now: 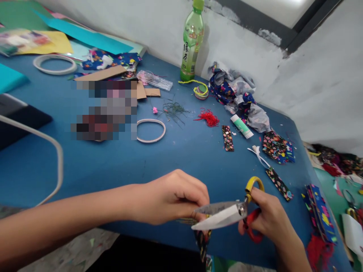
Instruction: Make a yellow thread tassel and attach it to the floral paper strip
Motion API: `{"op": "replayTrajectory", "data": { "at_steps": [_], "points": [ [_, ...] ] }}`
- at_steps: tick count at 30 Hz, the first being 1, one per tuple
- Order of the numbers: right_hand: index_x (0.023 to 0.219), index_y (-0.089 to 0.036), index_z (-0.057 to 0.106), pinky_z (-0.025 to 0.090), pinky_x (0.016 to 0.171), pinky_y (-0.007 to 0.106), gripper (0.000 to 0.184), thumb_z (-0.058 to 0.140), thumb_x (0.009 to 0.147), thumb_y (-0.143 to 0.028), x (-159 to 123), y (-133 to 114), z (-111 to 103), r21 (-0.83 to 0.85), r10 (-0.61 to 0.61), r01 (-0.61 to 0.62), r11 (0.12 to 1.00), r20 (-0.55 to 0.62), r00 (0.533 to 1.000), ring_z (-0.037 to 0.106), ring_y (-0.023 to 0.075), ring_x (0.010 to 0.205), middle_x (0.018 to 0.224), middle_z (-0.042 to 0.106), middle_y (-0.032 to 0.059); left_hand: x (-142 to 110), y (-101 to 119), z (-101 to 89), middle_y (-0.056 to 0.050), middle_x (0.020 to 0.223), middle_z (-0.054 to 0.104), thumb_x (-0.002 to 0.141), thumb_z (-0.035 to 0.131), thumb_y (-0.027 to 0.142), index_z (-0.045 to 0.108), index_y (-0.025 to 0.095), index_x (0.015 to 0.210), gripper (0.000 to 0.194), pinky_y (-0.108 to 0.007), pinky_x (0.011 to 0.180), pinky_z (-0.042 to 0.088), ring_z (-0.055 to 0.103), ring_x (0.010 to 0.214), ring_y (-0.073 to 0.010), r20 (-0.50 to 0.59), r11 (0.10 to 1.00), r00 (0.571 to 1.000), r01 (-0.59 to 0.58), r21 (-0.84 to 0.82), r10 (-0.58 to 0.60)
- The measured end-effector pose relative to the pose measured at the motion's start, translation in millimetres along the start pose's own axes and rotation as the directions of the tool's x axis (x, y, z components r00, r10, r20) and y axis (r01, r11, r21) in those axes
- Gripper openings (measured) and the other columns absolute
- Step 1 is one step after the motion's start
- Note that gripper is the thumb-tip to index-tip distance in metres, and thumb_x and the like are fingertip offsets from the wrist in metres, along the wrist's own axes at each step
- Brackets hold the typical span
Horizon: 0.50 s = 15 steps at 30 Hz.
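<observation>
My right hand (269,221) grips scissors (224,216) by their yellow and red handles, blades pointing left and slightly parted. My left hand (172,196) is closed in a pinch on a narrow strip of dark floral fabric (202,240), which hangs down past the near edge of the blue table (99,162). The blades meet the strip just below my left fingertips.
On the table lie floral fabric strips (227,138), a glue stick (241,126), red thread (208,117), a thin ring (151,130), a tape roll (55,64), crumpled fabric (235,88) and a green bottle (193,39) by the wall. Coloured paper (85,36) is stacked far left.
</observation>
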State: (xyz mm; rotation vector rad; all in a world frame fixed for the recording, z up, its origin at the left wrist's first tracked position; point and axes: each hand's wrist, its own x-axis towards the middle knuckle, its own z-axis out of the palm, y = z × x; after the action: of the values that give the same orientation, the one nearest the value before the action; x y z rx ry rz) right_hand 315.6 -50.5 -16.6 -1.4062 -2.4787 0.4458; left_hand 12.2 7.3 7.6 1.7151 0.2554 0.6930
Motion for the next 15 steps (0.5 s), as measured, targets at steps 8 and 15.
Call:
{"op": "replayTrajectory", "data": {
  "at_steps": [8, 15],
  "points": [
    [0.084, -0.021, 0.05, 0.039, 0.044, 0.022, 0.025, 0.061, 0.063, -0.013, 5.3, -6.0, -2.8, -0.079, -0.085, 0.08, 0.994, -0.062, 0.994, 0.054, 0.0126, 0.043, 0.054, 0.06, -0.0036, 0.7, 0.5, 0.0, -0.01, 0.07, 0.066, 0.084, 0.054, 0.002, 0.068, 0.007, 0.069, 0.021, -0.018, 0.059, 0.047, 0.06, 0.062, -0.0122, 0.014, 1.0, 1.0, 0.007, -0.004, -0.007],
    [0.07, -0.024, 0.051, 0.038, 0.04, 0.021, 0.017, 0.064, 0.062, -0.019, 4.6, -6.7, 5.3, 0.108, 0.168, -0.168, 0.98, 0.014, 0.986, 0.052, 0.0131, 0.043, 0.051, 0.058, -0.0039, 1.3, 3.8, -1.3, -0.009, 0.068, 0.065, 0.088, 0.057, 0.011, 0.068, 0.007, 0.069, 0.022, -0.017, 0.057, 0.046, 0.058, 0.06, -0.0108, -0.041, 1.0, 0.999, -0.001, -0.029, 0.0]
  ]
}}
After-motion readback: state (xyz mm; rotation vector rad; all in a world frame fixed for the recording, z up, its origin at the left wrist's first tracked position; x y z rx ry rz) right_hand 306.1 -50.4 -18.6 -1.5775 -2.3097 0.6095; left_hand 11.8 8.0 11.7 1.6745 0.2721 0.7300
